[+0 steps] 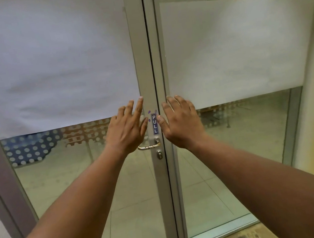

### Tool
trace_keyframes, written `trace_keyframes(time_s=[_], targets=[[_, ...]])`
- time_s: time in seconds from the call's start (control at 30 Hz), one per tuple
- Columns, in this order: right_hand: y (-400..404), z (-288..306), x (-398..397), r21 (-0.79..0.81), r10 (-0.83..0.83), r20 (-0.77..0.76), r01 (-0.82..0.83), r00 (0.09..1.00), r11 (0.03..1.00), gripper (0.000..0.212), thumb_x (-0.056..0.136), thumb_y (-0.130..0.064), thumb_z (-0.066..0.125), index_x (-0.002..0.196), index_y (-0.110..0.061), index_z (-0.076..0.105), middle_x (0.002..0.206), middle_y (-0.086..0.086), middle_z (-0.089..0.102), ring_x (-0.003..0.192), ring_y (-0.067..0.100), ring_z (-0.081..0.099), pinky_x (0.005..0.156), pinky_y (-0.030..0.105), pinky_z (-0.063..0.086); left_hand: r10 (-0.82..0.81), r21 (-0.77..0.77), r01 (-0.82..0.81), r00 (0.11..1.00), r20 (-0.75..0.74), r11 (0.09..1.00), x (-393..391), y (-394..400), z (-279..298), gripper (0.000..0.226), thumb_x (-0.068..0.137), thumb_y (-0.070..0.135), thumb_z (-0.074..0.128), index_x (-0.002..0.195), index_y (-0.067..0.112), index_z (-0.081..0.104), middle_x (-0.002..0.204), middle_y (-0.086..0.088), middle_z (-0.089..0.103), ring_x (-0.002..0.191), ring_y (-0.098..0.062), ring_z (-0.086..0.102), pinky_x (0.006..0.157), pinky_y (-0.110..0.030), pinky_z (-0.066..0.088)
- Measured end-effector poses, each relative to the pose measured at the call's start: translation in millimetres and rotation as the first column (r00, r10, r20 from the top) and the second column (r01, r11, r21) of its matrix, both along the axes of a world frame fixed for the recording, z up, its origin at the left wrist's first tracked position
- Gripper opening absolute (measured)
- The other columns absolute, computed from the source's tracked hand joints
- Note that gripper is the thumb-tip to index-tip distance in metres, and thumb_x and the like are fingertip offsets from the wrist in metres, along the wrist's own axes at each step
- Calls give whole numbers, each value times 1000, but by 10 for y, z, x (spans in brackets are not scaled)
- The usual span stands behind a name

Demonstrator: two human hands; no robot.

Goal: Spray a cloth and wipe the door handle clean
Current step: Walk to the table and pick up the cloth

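Both arms are stretched forward toward a double glass door. The left hand (128,130) and the right hand (181,122) are held up with the fingers straight and spread, and nothing is held in either of them. Whether the palms touch the door cannot be told. The door handle (149,146), a metal lever, is mounted on the frame of the left door leaf (162,179), just below the left hand and just below a small PULL sign (154,124); a keyhole (159,155) is seen under it. The handle is not touched.

No cloth and no spray bottle are seen in the view. The task is therefore judged to be at its very beginning: the cloth is not yet sprayed and the handle is not yet wiped. For the next move, the cloth and the spray are probably to be fetched first, from a place that is not shown.
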State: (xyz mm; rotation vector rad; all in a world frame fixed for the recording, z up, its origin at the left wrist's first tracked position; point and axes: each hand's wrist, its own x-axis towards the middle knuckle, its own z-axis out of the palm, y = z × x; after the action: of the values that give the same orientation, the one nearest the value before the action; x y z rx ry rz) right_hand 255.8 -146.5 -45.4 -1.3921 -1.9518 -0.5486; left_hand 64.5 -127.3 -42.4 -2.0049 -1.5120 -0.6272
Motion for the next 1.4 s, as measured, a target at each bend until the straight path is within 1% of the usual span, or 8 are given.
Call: trace_keyframes(time_s=[0.13, 0.27, 0.4, 0.6, 0.83, 1.1, 1.23, 1.4], targets=[[-250, -129, 252, -17, -10, 4, 10, 1000, 1000, 60, 99, -49, 27, 141, -12, 48, 152, 16, 44, 144, 35, 34, 116, 57, 28, -29, -10, 29, 1000, 10, 1000, 230, -226, -126, 71, 102, 56, 15, 162, 23, -2, 163, -17, 30, 140, -35, 40, 102, -51, 48], [-529, -250, 499, -37, -23, -1, 23, 1000, 999, 59, 99, -50, 27, 141, -14, 46, 152, 15, 43, 144, 34, 32, 117, 57, 26, -36, -46, 36, 999, 3, 998, 461, -479, -271, 70, 103, 54, 18, 162, 23, -4, 163, -16, 29, 140, -35, 40, 106, -51, 46], [-867, -356, 753, -50, -33, -20, 32, 999, 998, 62, 98, -52, 23, 140, -13, 47, 152, 16, 43, 144, 34, 33, 117, 56, 26, -46, -51, 46, 999, -3, 998, 724, -782, -372, 69, 105, 51, 25, 163, 20, 5, 155, -15, 42, 132, -33, 47, 97, -48, 47], [-1331, -539, 1126, -96, -68, -35, 64, 997, 993, 64, 99, -51, 21, 146, -12, 43, 154, 17, 41, 145, 35, 32, 118, 52, 27, -108, -101, 112, 993, 43, 989, 1152, -1242, -477, 62, 104, 44, 32, 158, 15, 23, 142, -14, 52, 129, -32, 48, 93, -47, 49], [-1768, -830, 1513, -179, -121, -59, 109, 991, 978, 61, 102, -47, 27, 146, -10, 43, 155, 18, 41, 145, 35, 32, 114, 50, 35, -197, -162, 206, 978, 71, 965, 1580, -1612, -748, 53, 104, 39, 34, 150, 12, 37, 143, -15, 53, 134, -30, 45, 106, -47, 45], [-2228, -1217, 1765, -231, -288, -55, 268, 956, 935, 59, 101, -49, 25, 144, -15, 46, 155, 12, 42, 145, 31, 33, 106, 50, 37, -349, -235, 367, 930, 115, 900, 2039, -1840, -1144, 51, 105, 35, 35, 151, 13, 41, 146, -13, 52, 138, -29, 42, 117, -46, 27], [-2432, -1392, 1842, -270, -381, -71, 350, 922, 897, 59, 100, -50, 25, 143, -16, 47, 154, 12, 43, 144, 31, 33, 106, 51, 37, -408, -293, 427, 904, 125, 856, 2151, -1924, -1316, 51, 105, 35, 36, 151, 12, 41, 146, -13, 51, 140, -31, 40, 119, -48, 29], [-2736, -1605, 1851, -308, -477, -62, 438, 876, 845, 56, 100, -49, 24, 139, -18, 49, 152, 11, 45, 142, 30, 36, 104, 52, 38, -509, -380, 504, 856, 96, 776, 2245, -2054, -1491, 51, 105, 36, 35, 150, 12, 41, 145, -13, 53, 137, -31, 42, 112, -46, 34]])
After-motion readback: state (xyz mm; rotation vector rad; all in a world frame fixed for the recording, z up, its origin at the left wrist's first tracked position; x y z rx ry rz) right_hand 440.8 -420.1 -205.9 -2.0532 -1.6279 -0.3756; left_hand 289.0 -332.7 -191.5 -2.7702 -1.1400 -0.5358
